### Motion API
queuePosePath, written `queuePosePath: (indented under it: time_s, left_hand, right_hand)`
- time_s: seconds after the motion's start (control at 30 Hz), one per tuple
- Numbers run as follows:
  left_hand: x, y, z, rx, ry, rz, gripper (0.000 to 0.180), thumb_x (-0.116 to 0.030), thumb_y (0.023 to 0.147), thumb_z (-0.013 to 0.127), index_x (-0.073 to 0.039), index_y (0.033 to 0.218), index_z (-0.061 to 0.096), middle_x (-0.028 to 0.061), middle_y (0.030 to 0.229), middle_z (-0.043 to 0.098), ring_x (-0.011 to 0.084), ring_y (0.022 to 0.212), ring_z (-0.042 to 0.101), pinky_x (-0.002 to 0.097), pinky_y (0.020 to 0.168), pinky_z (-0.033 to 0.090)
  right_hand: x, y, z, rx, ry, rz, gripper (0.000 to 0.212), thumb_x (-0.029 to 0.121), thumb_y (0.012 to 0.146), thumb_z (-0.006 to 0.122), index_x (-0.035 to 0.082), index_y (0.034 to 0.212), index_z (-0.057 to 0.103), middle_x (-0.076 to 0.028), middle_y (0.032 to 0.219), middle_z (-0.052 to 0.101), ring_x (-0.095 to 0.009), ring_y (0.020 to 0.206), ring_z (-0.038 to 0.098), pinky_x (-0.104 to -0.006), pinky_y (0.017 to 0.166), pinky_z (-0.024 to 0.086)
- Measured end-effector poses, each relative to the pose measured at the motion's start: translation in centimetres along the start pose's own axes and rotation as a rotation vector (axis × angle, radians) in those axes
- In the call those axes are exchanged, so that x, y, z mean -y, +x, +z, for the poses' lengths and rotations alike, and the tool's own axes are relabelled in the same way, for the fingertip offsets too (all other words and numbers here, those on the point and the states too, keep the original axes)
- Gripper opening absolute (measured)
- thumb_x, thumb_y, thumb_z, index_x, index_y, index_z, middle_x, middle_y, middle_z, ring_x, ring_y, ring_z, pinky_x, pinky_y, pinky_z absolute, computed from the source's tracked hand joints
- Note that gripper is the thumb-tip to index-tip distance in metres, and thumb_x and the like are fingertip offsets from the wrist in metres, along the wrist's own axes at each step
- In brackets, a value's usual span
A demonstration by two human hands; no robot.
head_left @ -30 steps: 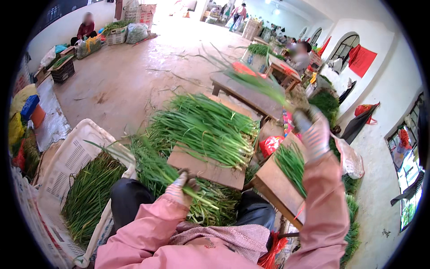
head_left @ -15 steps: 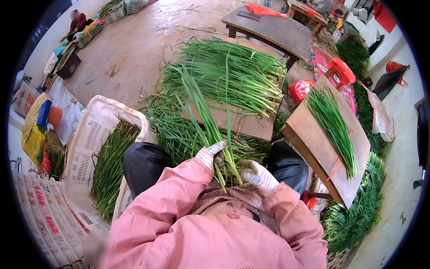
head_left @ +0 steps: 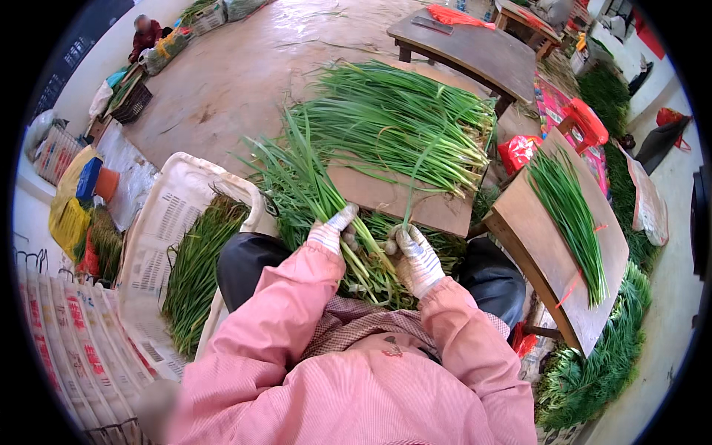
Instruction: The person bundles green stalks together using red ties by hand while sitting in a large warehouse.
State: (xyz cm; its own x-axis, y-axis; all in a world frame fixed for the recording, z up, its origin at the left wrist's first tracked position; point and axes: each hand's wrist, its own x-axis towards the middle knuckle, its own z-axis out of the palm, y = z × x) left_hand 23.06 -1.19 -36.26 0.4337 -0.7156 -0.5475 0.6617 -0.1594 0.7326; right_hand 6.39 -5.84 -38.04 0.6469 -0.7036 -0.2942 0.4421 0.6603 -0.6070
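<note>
My left hand (head_left: pixel 335 231), in a striped work glove, is closed round a small bunch of garlic chives (head_left: pixel 319 178) above my lap. Its leaves point away to the upper left, and the pale stem ends slant down toward my right hand. Between the gloved fingertips of my right hand (head_left: pixel 417 261), a single long chive leaf (head_left: pixel 417 174) is pinched and stands up in a curve. Just beyond both hands, a large heap of chives (head_left: pixel 400 122) lies on a low wooden board (head_left: pixel 400 200), stem ends to the right. Loose leaves lie below, between my knees.
At my left stands a white plastic crate (head_left: pixel 178 167) holding greens (head_left: pixel 200 274). On my right, a small wooden table (head_left: pixel 512 215) bears a chive bundle (head_left: pixel 567 219) with red ties. Another low table (head_left: pixel 467 44) and a red plastic stool (head_left: pixel 586 122) stand farther off. A person (head_left: pixel 144 37) sits far left.
My left hand and its bunch have shifted slightly left, with the leaves tilting further left. My right hand has come up from the stem ends and now pinches a single leaf. The view has shifted slightly.
</note>
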Motion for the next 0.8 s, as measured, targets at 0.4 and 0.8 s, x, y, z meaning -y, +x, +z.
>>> queuePosePath:
  time_s: [0.4, 0.8]
  left_hand:
    - [-7.7, 0.1, 0.6, 0.279, 0.052, 0.223, 0.033, -0.028, 0.071, 0.072, -0.008, 0.092, 0.056, 0.0020, 0.056, 0.045, 0.0120, 0.043, 0.043, 0.0262, 0.042, 0.038]
    - [2.9, 1.6, 0.1, 0.435, 0.269, 0.029, 0.042, -0.025, 0.068, 0.074, -0.005, 0.101, 0.058, 0.0032, 0.077, 0.057, 0.0129, 0.060, 0.054, 0.0261, 0.048, 0.044]
  right_hand:
    - [7.2, -4.9, -2.2, 0.120, -1.758, 0.057, 0.053, 0.037, 0.083, 0.050, -0.002, 0.119, 0.045, -0.022, 0.105, 0.056, -0.029, 0.101, 0.054, -0.0322, 0.085, 0.043]
    - [0.5, -2.4, 0.0, -0.061, -1.063, -0.244, 0.026, 0.014, 0.079, 0.064, 0.003, 0.103, 0.059, -0.001, 0.078, 0.060, -0.007, 0.066, 0.051, -0.0226, 0.062, 0.045]
